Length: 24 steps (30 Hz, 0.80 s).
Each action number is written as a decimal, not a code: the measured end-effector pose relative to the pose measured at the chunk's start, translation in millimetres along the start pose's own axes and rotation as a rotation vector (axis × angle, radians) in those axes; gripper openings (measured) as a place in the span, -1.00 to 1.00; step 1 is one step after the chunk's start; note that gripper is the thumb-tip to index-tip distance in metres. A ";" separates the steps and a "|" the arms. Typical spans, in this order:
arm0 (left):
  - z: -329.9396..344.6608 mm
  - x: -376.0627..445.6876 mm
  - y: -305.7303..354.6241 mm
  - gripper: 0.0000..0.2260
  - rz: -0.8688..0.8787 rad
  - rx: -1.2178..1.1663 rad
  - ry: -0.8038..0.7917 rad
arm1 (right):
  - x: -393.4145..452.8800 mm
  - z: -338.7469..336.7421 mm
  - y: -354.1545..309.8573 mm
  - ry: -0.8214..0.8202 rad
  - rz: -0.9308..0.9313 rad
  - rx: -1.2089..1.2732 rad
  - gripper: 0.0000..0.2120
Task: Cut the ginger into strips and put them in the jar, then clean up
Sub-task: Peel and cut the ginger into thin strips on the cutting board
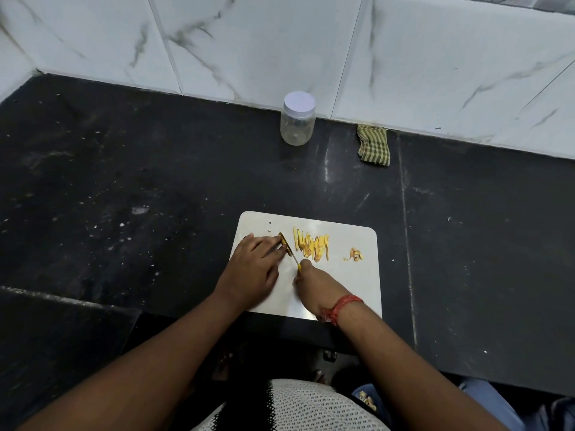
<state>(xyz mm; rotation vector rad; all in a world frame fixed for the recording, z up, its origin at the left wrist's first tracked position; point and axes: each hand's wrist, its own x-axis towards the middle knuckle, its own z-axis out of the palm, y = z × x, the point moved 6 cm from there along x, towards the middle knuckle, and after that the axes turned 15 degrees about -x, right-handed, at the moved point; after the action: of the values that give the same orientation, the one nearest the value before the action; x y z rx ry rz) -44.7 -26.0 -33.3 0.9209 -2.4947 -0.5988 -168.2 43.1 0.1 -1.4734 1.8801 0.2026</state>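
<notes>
On a white cutting board (357, 284) at the near edge of the black tabletop (155, 181), the left hand (253, 265) lies with fingers nearly straight, pressing a ginger piece (281, 239) down, while the right hand (314, 283) is curled round the yellow handle of a small knife (292, 255) whose blade rests against that piece. A row of cut ginger strips (312, 245) lies just right of the blade, with a small heap of peel scraps (355, 255) farther right on the board. Well behind, by the marble-tiled wall (280, 42), stands the empty clear jar (297, 126) with its white lid (299, 102) on, and a folded green checked cloth (373, 145) lies near it.
</notes>
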 end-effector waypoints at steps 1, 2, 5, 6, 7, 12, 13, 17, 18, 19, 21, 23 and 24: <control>0.2 -0.1 -0.4 -0.61 0.001 0.000 0.000 | 0.8 -0.9 -0.6 -0.006 0.007 -0.005 -0.86; 0.2 0.0 -0.4 -0.62 0.002 0.002 0.000 | 2.1 -1.5 -1.1 -0.012 0.014 -0.009 -0.80; -0.1 0.5 0.3 -0.63 -0.003 0.007 0.003 | 4.5 -1.7 -1.8 -0.018 0.037 -0.013 -0.72; -0.2 0.6 0.6 -0.63 -0.005 0.008 0.006 | 4.0 -0.7 -1.7 -0.018 0.036 -0.014 -0.74; -0.1 0.4 0.6 -0.63 -0.008 0.011 0.007 | 2.6 0.8 -1.1 -0.018 0.029 -0.015 -0.78; 0.6 0.1 -0.1 -0.64 -0.006 0.027 0.013 | -7.3 1.4 2.2 -0.012 -0.008 -0.008 -0.95; 0.4 0.2 0.0 -0.64 -0.003 0.028 0.017 | -8.2 1.4 2.8 -0.015 -0.013 -0.013 -0.95; -0.2 0.9 1.4 -0.64 -0.009 0.034 0.012 | -13.1 6.5 7.6 -0.026 -0.019 -0.021 -0.97; -0.3 0.8 1.6 -0.64 -0.011 0.035 0.009 | -14.8 8.8 9.7 -0.024 -0.020 -0.020 -0.97; -0.3 0.7 1.5 -0.63 -0.011 0.035 0.008 | -16.9 11.2 12.0 -0.019 -0.022 -0.023 -0.98; -0.4 0.8 1.6 -0.64 -0.014 0.035 0.008 | -21.2 16.2 17.3 0.002 -0.026 -0.043 -0.98; -0.4 1.0 1.5 -0.64 -0.017 0.027 0.007 | -25.7 20.9 20.9 0.023 -0.035 -0.067 -0.98; -0.4 0.8 1.4 -0.63 -0.019 0.024 0.004 | -27.3 22.7 21.8 0.025 -0.034 -0.077 -0.98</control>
<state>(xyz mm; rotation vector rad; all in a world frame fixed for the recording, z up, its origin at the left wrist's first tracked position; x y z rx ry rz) -45.7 -25.7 -32.1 0.9548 -2.4970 -0.5742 -175.5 83.6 -5.9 -1.5649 1.8845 0.2443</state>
